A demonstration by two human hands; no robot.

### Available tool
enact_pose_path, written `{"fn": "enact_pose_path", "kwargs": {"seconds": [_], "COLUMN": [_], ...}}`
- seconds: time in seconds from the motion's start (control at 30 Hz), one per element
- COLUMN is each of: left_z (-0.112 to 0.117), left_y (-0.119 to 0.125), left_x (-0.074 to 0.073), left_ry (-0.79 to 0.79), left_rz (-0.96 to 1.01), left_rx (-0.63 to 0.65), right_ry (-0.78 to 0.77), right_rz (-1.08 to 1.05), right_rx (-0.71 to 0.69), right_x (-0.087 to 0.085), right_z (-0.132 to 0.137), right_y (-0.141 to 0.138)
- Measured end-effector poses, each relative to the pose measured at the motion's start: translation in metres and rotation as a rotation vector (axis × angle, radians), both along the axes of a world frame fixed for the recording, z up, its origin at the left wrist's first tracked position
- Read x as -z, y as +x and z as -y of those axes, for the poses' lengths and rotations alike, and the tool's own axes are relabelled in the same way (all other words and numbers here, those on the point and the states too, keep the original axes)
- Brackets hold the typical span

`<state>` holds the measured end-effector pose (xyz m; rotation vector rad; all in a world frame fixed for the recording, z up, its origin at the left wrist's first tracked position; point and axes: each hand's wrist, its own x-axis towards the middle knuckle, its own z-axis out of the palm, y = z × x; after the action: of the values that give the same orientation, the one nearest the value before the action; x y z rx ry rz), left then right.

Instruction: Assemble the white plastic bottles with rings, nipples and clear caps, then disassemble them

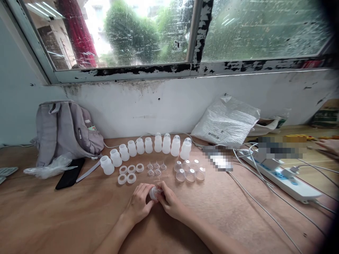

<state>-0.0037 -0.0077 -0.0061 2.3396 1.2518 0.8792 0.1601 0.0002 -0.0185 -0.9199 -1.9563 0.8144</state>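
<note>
Close in front of me, my left hand [140, 201] is closed round a white bottle collar ring [153, 193]. The fingers of my right hand [171, 203] pinch a clear silicone teat [159, 191] at the ring's right side; my fingers partly hide it. Just beyond my hands lie several loose collar rings [131, 178], several clear teats [158, 172] and several clear dome caps [190, 175]. Behind them, several open white baby bottles [107, 165] curve along the table, joining several bottles with domed caps [175, 145] on the right. All bottles stand upright.
A grey backpack [63, 128], a plastic bag [53, 166] and a black phone [70, 174] are at the left. On the right are a silver mailer bag [225, 121], a white power strip [299, 188] and loose cables. Another person's hand [329, 145] shows at the far right.
</note>
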Motion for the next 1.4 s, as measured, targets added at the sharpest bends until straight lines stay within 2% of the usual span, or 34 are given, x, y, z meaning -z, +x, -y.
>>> {"fn": "enact_pose_path", "kwargs": {"seconds": [0.13,0.3,0.47,0.57,0.67,0.77,0.83,1.1,1.4], "left_z": [-0.002,-0.001,-0.003,-0.009,-0.016,-0.02,-0.021,-0.012,-0.01], "left_y": [-0.002,-0.001,-0.005,-0.011,-0.02,-0.024,-0.025,-0.015,-0.015], "left_x": [0.004,-0.002,-0.003,0.005,0.017,0.026,0.026,0.006,0.009], "left_ry": [0.022,0.037,0.068,0.12,0.189,0.231,0.243,0.245,0.189], "left_rz": [-0.018,-0.046,-0.061,-0.109,-0.186,-0.256,-0.264,-0.138,-0.206], "left_rx": [-0.021,-0.015,-0.06,-0.157,-0.325,-0.49,-0.541,-0.384,-0.376], "right_ry": [0.026,0.047,0.036,0.04,0.058,0.094,0.091,0.036,0.083], "right_rz": [0.015,0.037,-0.029,-0.064,-0.003,0.093,0.124,0.111,0.134], "right_rx": [0.006,0.028,0.16,0.296,0.399,0.458,0.464,0.522,0.564], "right_x": [-0.003,-0.005,-0.002,0.001,0.003,0.005,0.007,0.012,0.015], "right_z": [0.0,-0.001,-0.002,-0.006,-0.015,-0.023,-0.027,-0.035,-0.046], "right_y": [0.001,0.005,0.006,0.009,0.015,0.021,0.023,0.025,0.02]}}
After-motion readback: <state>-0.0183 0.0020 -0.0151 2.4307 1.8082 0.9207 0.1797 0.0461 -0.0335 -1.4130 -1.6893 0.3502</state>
